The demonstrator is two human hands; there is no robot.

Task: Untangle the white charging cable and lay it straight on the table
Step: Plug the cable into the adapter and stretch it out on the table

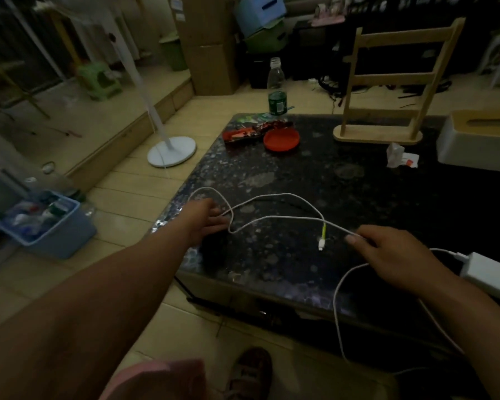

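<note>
White charging cable (274, 217) lies on the near half of the dark speckled tabletop (344, 180), partly opened out but not straight. One loop arcs at the left near the table edge; two strands run rightward and cross just above the connector (321, 244), which has a yellow-green sleeve and rests on the table between the hands. A further length drops off the near edge, hangs in a loop, and climbs back to a white power adapter (491, 272) at the right.

Left hand (207, 216) rests at the left loop, fingers loosely extended toward the cord; whether they grip it, cannot tell. Right hand (393, 252) pinches one strand between thumb and forefinger.

Judgement: roughly midway. No tight knot shows; the crossing and the loops remain to be undone, then laying flat.

Cable thin, smooth, limp. Tabletop glossy, mottled, stone-like.
</note>
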